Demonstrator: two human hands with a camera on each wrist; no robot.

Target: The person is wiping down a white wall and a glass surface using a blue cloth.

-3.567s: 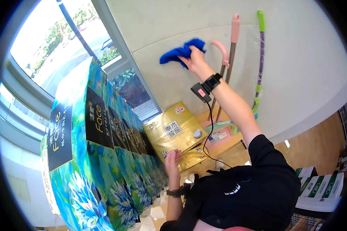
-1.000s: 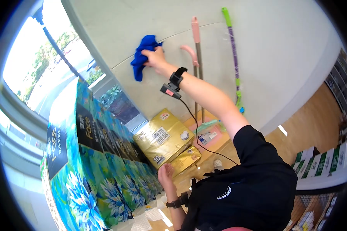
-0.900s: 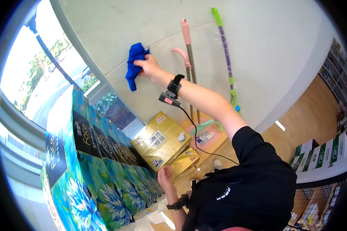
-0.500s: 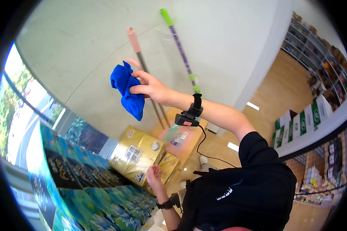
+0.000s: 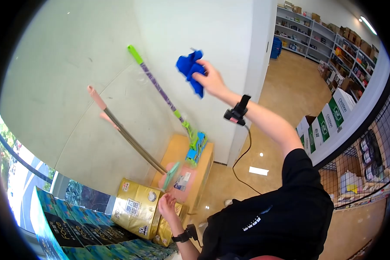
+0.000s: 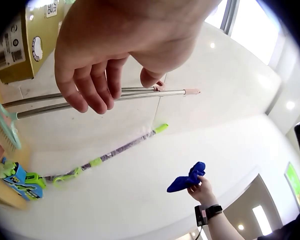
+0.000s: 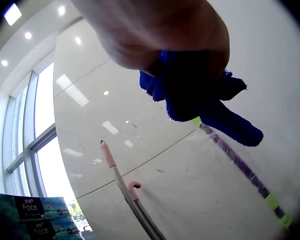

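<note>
A crumpled blue cloth [image 5: 187, 66] is gripped between the thumb and fingers of my right hand [image 5: 211, 79], with my arm stretched out in front of the pale wall. Folds of the cloth [image 7: 230, 120] hang below that hand in the right wrist view, where it hides most of the fingers. Down low, my left hand [image 5: 167, 206] hovers by the gold tissue package [image 5: 134, 209]. Its fingers [image 6: 97, 85] are loosely bent and hold nothing in the left wrist view.
A green-and-purple mop handle [image 5: 158, 90] and a pink-handled pole [image 5: 97, 97] lean on the wall. A pink dustpan [image 5: 187, 190] lies on a wooden ledge [image 5: 207, 162]. Blue-green tissue packs [image 5: 58, 248] stand lower left. Cartons [image 5: 323, 128], a mesh rack [image 5: 349, 167] and shelves [image 5: 297, 37] are right.
My right hand has carried the cloth rightward along the wall, past the pink-handled pole and mop handle. The head view has turned right, bringing shelves into sight. My left hand stays low beside the gold package.
</note>
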